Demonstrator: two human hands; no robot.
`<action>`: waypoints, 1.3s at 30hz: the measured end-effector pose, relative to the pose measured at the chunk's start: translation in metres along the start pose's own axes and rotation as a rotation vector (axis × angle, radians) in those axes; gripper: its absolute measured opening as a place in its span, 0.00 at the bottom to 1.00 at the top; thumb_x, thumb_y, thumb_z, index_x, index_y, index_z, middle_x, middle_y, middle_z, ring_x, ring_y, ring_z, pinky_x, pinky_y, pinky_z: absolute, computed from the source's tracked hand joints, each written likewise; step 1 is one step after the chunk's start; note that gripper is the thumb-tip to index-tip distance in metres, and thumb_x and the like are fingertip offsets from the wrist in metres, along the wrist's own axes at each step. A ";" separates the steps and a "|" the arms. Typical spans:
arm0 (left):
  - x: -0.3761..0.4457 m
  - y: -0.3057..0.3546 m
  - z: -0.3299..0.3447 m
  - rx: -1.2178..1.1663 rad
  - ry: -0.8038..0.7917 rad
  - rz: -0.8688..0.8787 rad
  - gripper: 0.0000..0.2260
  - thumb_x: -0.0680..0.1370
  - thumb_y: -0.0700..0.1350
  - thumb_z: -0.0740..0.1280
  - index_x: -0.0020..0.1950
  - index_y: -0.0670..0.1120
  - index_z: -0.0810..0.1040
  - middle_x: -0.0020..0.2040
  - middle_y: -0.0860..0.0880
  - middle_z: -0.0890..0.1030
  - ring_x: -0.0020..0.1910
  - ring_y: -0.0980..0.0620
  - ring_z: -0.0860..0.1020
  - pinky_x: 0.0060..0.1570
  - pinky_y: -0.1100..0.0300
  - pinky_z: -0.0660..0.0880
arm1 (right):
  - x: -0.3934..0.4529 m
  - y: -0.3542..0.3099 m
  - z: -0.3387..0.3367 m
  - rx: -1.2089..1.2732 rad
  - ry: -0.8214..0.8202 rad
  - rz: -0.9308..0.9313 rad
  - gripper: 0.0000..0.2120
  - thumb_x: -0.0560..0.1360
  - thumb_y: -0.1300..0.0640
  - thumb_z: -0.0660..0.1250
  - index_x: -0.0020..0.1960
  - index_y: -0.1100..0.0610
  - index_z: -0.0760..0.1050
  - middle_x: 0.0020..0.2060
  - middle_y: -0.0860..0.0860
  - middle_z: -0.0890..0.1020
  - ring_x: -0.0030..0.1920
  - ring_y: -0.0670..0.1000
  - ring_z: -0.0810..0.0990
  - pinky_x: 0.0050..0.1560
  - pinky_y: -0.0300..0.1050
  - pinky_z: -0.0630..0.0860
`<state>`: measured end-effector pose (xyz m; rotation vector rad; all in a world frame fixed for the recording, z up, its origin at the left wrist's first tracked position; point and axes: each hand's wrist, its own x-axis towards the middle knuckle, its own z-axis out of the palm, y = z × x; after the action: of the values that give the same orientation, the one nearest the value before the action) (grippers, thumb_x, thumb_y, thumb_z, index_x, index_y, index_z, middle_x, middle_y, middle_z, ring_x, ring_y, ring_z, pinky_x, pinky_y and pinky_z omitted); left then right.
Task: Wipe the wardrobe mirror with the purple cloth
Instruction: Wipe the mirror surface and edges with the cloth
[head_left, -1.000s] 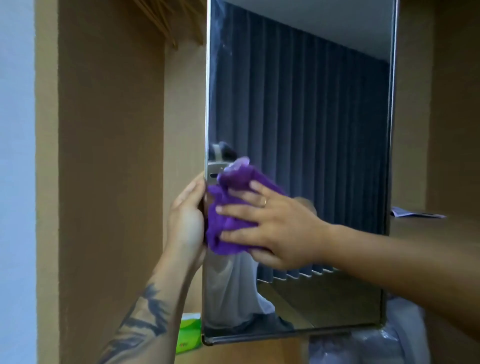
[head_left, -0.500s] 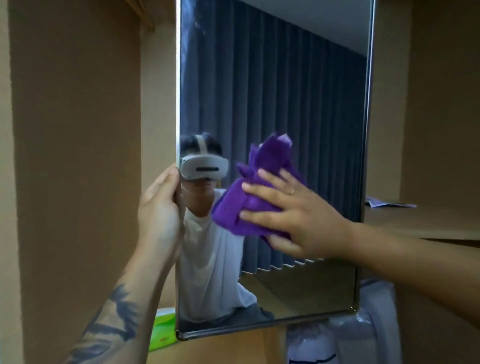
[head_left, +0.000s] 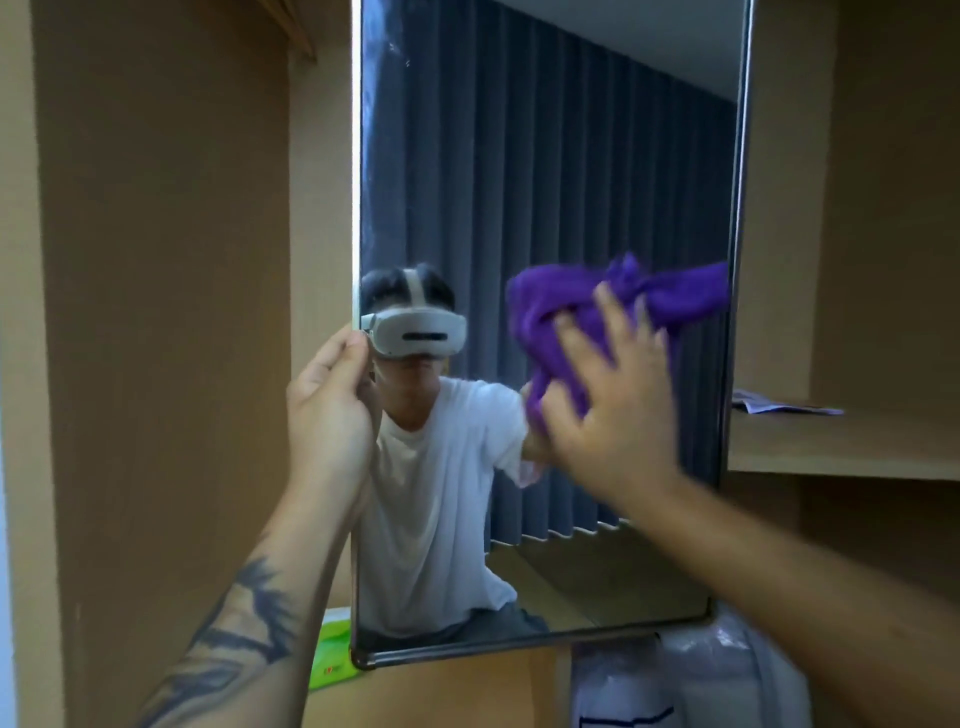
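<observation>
Right hand (head_left: 613, 395) is pressing the purple cloth (head_left: 623, 306) flat against the mirror (head_left: 545, 156), fingers spread and nearly straight; hand and cloth are motion-blurred, so fingertip contact is hard to make out. Cloth is sitting bunched at the mirror's right side, its far end reaching the right edge. Left hand (head_left: 332, 405) is gripping the mirror's left edge, fingers curled behind it and hidden. Both forearms are reaching up from below, cut off by the frame. A shelf (head_left: 831, 441) is showing to the right.
</observation>
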<state>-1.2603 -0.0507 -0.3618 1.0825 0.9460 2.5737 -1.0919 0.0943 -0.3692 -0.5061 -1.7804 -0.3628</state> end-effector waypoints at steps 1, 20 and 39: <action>-0.001 0.002 0.001 -0.007 0.010 0.011 0.21 0.86 0.44 0.63 0.35 0.53 0.86 0.32 0.59 0.80 0.30 0.63 0.77 0.42 0.60 0.70 | -0.017 -0.022 0.012 -0.014 -0.039 -0.047 0.30 0.77 0.45 0.61 0.78 0.47 0.69 0.83 0.54 0.60 0.83 0.63 0.53 0.81 0.67 0.48; 0.000 -0.001 -0.004 -0.052 0.039 -0.043 0.21 0.86 0.54 0.61 0.40 0.56 0.89 0.30 0.59 0.79 0.27 0.64 0.76 0.40 0.60 0.66 | -0.021 -0.023 0.027 0.221 0.342 0.642 0.29 0.79 0.48 0.58 0.80 0.51 0.66 0.82 0.55 0.60 0.83 0.60 0.53 0.81 0.69 0.50; 0.002 -0.004 -0.016 -0.022 -0.009 -0.031 0.21 0.87 0.54 0.56 0.61 0.45 0.85 0.53 0.44 0.88 0.57 0.48 0.85 0.57 0.56 0.78 | 0.068 0.071 -0.049 -0.319 -0.250 -0.809 0.31 0.79 0.40 0.62 0.79 0.48 0.67 0.81 0.57 0.63 0.82 0.64 0.59 0.81 0.65 0.54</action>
<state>-1.2729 -0.0545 -0.3713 1.0640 0.9226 2.5465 -1.0291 0.1412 -0.2916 -0.0157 -2.1294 -1.1988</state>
